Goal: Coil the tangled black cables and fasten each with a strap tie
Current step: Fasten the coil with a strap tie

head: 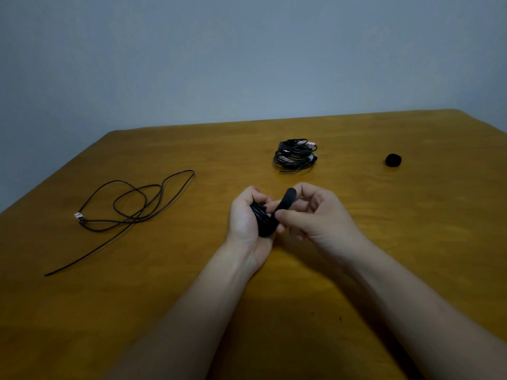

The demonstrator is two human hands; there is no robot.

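Note:
My left hand grips a small coiled black cable above the middle of the wooden table. My right hand pinches a black strap tie that curves up from the coil. A loose black cable with a white plug lies spread out at the left. A stack of coiled black cables sits behind my hands. Most of the held coil is hidden by my fingers.
A small black roll of strap ties sits at the right rear of the table. The table's far edge meets a plain grey wall.

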